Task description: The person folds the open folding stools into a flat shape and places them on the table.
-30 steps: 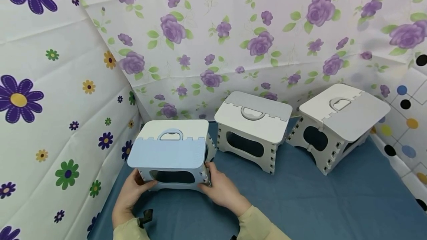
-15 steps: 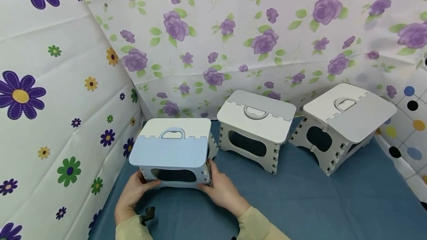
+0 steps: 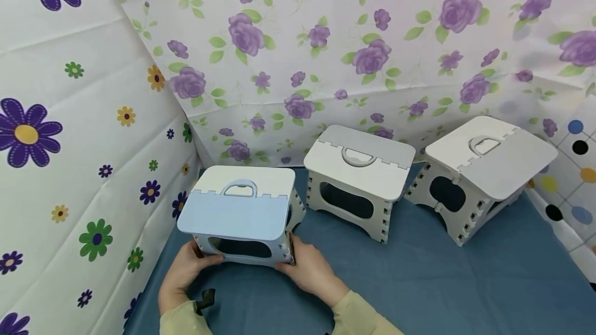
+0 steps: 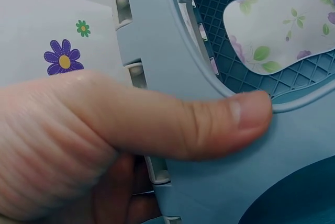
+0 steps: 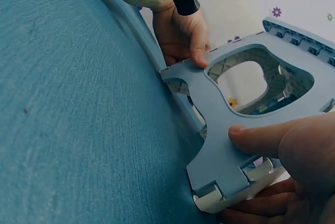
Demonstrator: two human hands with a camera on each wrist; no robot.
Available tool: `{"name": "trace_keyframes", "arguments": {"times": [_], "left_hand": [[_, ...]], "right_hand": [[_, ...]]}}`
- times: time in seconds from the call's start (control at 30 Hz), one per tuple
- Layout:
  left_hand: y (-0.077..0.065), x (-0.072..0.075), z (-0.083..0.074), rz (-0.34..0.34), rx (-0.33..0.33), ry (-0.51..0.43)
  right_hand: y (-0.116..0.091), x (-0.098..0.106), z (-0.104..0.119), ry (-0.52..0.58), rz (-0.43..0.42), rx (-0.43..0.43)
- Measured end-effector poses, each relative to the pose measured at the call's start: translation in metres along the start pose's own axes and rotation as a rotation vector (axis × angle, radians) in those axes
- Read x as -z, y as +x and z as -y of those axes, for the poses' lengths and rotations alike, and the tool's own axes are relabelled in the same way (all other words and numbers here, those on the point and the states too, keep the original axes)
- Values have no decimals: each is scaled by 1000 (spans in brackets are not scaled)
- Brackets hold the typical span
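A blue-and-white folding step stool stands unfolded at the left of the blue cloth, its arched handle on top. My left hand grips its left leg, thumb across the blue front panel below the oval opening; the left wrist view shows that thumb pressed flat near the opening's rim. At the stool's right leg, my right hand holds the corner. The right wrist view shows the right thumb on the blue panel and the other fingers behind the white side. In the head view those fingers are mostly hidden.
Two grey-and-white folding stools stand unfolded to the right, the middle stool and the right stool, near the back. Behind them hangs a flowered curtain. Another flowered sheet runs along the left. Blue cloth covers the surface.
The camera view shifts slightly. Both hands keep their grip on the blue-and-white stool, whose near edge has come very slightly toward the person. The two grey stools stay put.
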State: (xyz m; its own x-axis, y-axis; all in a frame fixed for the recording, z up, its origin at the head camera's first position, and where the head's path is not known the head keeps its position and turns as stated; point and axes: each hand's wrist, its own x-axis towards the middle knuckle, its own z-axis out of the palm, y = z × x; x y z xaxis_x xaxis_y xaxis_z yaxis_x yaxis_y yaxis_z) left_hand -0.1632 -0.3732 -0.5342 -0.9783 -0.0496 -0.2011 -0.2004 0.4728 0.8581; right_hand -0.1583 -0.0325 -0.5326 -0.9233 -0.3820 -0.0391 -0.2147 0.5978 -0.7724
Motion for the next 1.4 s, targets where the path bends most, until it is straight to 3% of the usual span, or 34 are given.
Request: {"name": "trace_keyframes", "arguments": {"times": [0.2, 0.7, 1.4], "left_hand": [[1, -2, 1, -9, -15, 29], [3, 0, 1, -41, -27, 39], [0, 0, 6, -12, -45, -8]], "right_hand": [[1, 2, -4, 28, 14, -42], [2, 1, -6, 24, 1, -5], [1, 6, -2, 31, 38, 18]]}}
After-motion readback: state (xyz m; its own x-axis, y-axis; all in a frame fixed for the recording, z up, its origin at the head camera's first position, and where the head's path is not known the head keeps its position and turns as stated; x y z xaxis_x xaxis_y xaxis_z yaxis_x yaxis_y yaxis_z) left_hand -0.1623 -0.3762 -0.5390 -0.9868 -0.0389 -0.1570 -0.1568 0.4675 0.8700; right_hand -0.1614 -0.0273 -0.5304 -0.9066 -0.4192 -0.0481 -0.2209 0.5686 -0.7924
